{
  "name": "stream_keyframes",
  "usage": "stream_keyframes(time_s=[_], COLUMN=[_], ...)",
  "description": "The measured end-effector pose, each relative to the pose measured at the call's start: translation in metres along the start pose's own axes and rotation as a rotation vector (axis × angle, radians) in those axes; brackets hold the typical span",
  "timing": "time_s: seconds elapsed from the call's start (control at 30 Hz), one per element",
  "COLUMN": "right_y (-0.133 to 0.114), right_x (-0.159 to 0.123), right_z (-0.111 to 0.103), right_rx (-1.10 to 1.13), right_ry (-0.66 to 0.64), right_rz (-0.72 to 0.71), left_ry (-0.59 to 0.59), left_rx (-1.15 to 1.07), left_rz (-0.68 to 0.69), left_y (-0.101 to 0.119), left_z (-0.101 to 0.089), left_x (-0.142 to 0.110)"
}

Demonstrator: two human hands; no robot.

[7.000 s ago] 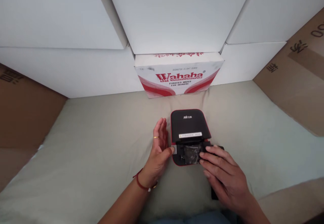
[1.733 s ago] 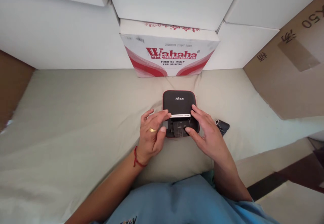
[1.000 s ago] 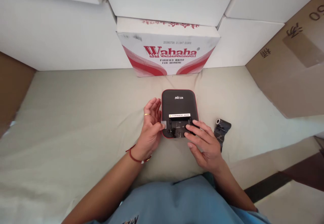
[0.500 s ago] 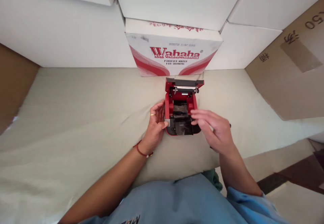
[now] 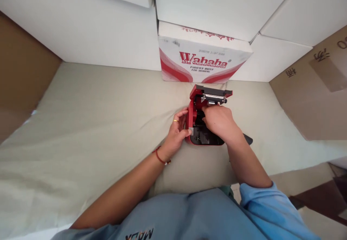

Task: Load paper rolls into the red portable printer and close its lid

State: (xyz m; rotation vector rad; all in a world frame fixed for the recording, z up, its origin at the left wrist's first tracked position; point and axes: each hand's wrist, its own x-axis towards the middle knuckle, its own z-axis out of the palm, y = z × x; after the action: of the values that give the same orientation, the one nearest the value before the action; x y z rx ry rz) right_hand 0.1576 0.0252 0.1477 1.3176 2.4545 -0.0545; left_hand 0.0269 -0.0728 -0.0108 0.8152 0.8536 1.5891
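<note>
A small red-and-black label printer [image 5: 191, 115] stands on the cloth with its lid [image 5: 213, 91] raised, showing a metal roller under it. My left hand [image 5: 177, 133] grips the printer's left side, thumb on the grey front corner and fingers along the red wall. Deep in the open compartment is my right hand [image 5: 218, 120], its fingers curled and partly out of sight. Whatever those fingers hold is hidden. Dark, glossy film-like material shows on the black front part. Beside the right forearm, a black flat object [image 5: 248, 138] lies partly covered.
Behind the printer stands a white and red Wahaha water carton [image 5: 206, 61], against large white boxes [image 5: 114, 30]. Brown cardboard boxes flank the work surface at left [image 5: 24, 73] and right [image 5: 309, 99]. A pale cloth [image 5: 108, 106] covers the surface.
My right hand has moved from the printer's right edge into its compartment. The left hand keeps its hold. The view has shifted, so everything appears further right.
</note>
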Motion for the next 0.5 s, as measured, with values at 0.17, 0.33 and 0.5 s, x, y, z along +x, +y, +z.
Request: stream_keyframes(time_s=[0.17, 0.33, 0.5], right_y=[0.012, 0.044, 0.090], right_x=[-0.015, -0.074, -0.139], right_z=[0.013, 0.013, 0.027], right_rx=[0.188, 0.768, 1.054], right_ry=[0.142, 0.231, 0.102], right_rz=[0.005, -0.137, -0.123], left_ry=[-0.009, -0.024, -0.004], left_rx=[0.000, -0.012, -0.030], left_rz=[-0.002, -0.002, -0.009], left_y=[-0.004, -0.004, 0.002], left_z=[0.000, -0.001, 0.000], left_x=[0.001, 0.001, 0.001])
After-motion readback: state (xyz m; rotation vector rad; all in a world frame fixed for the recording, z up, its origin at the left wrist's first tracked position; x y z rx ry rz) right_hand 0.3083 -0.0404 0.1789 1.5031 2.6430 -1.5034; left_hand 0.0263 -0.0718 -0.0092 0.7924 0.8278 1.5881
